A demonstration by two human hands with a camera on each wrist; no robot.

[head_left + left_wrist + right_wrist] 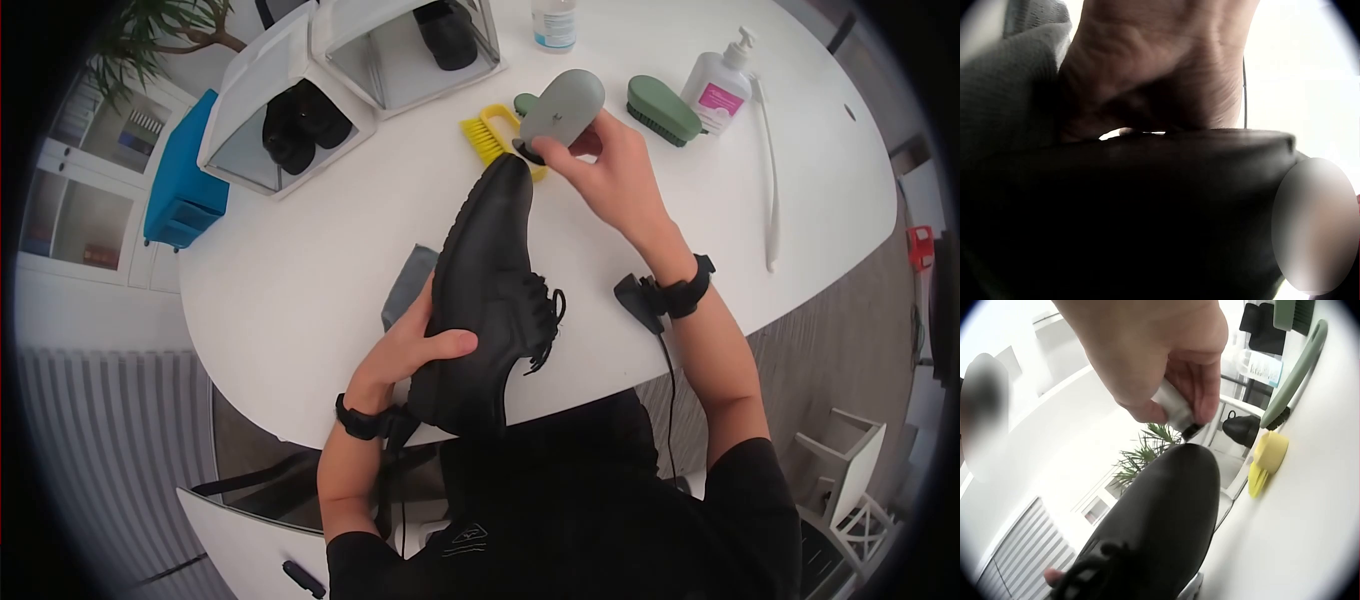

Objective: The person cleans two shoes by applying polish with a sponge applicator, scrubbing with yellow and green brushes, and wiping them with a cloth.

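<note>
A black lace-up shoe (485,240) is held with its toe pointing away from the person and its laces to the right. My left hand (402,345) grips it near the heel, thumb over the side and the other fingers hidden behind it. My right hand (615,175) pinches a grey oval shoe-shine sponge (568,105) with a black edge. In the right wrist view the sponge's dark end (1191,431) is right at the tip of the toe. The left wrist view shows the palm (1160,69) above the dark shoe (1147,206).
A yellow brush (487,143) and a green brush (663,110) lie beyond the shoe. Further right are a pump bottle (715,95) and a long white shoehorn (770,190). Clear-fronted shoe boxes (235,165) stand at back left. A grey cloth (408,285) lies by the left hand.
</note>
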